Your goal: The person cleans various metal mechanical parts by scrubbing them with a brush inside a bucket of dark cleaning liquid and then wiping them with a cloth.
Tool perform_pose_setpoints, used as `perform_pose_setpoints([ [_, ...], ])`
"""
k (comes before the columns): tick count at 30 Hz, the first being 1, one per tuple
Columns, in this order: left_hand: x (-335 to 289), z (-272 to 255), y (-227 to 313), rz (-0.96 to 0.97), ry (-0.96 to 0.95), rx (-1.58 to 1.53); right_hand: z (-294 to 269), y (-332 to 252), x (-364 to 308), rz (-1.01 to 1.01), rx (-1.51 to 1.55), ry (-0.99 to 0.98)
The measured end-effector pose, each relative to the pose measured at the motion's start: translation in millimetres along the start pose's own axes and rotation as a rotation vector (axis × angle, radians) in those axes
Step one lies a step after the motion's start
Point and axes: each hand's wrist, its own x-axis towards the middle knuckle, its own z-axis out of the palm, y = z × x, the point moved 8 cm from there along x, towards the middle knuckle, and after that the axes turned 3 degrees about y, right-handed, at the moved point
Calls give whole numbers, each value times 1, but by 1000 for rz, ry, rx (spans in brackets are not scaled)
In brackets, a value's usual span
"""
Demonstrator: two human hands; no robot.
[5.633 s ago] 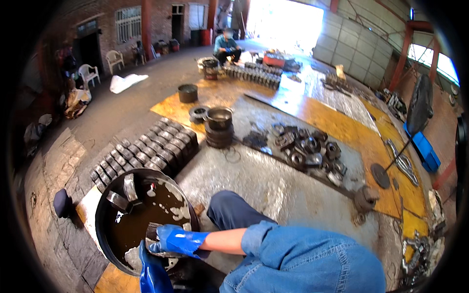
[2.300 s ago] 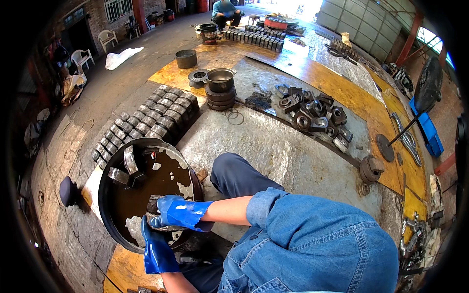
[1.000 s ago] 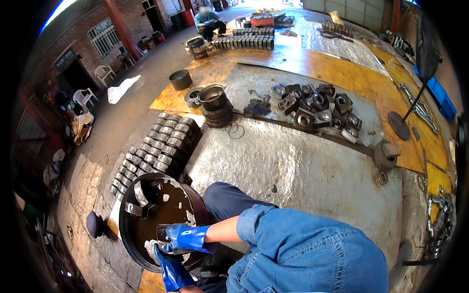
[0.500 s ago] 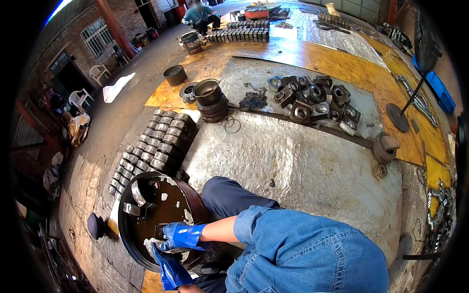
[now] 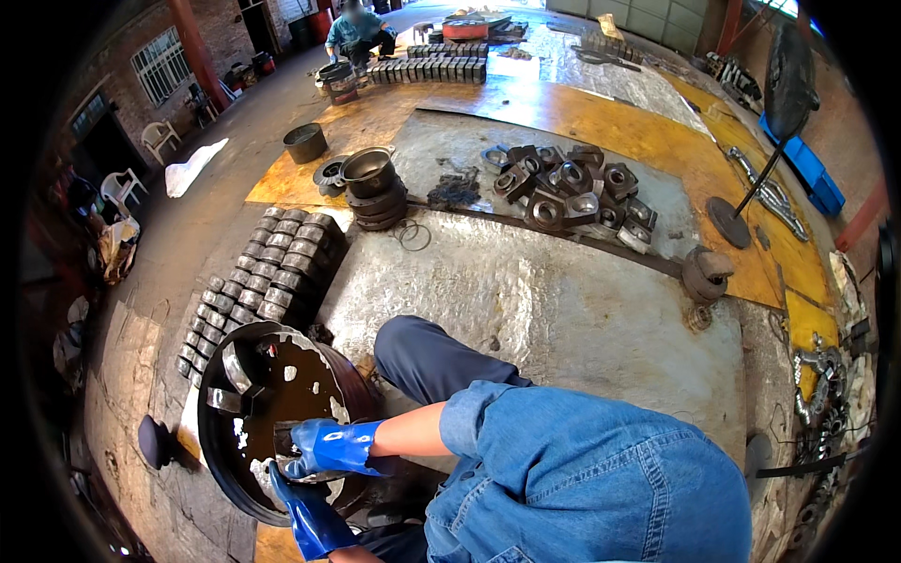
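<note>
Both my hands wear blue rubber gloves and meet over a round black tub [image 5: 218, 460] of brown liquid with pale foam patches. My right hand [image 5: 314, 448] is curled at the tub's near right side, a dark-edged piece [image 5: 282, 435] showing by its fingers. Just below it, my left hand [image 5: 298, 502] is closed, its fingers close to the right hand's. What the two hands grip is mostly hidden by the gloves. Curved shiny metal parts [image 5: 225, 401] stick up from the liquid at the tub's far left.
Rows of metal blocks [image 5: 272, 267] stand beyond the tub. A metal pot [image 5: 368, 171] tops a dark stack. Bored metal housings [image 5: 563, 188] lie heaped on the steel plate [image 5: 563, 291]. A dark rounded object [image 5: 155, 441] sits left of the tub. Another person [image 5: 359, 38] crouches far off.
The whole view has shifted, so the scene sits a little further left. My hands stay together over the tub, with only slight movement.
</note>
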Motion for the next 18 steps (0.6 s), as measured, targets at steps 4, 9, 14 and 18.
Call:
perform_pose_setpoints([
  [4,11,-6,0,-21,-30,-48,7,-3,4,13,-50,5],
  [9,5,-1,-6,-89,-20,-81,3,-12,-3,98,-102,-56],
  [14,23,-5,-12,-92,-131,-115,3,-14,-3,114,-153,-98],
  [18,41,-13,-12,-19,-205,-40,2,-21,-1,39,-92,-61],
])
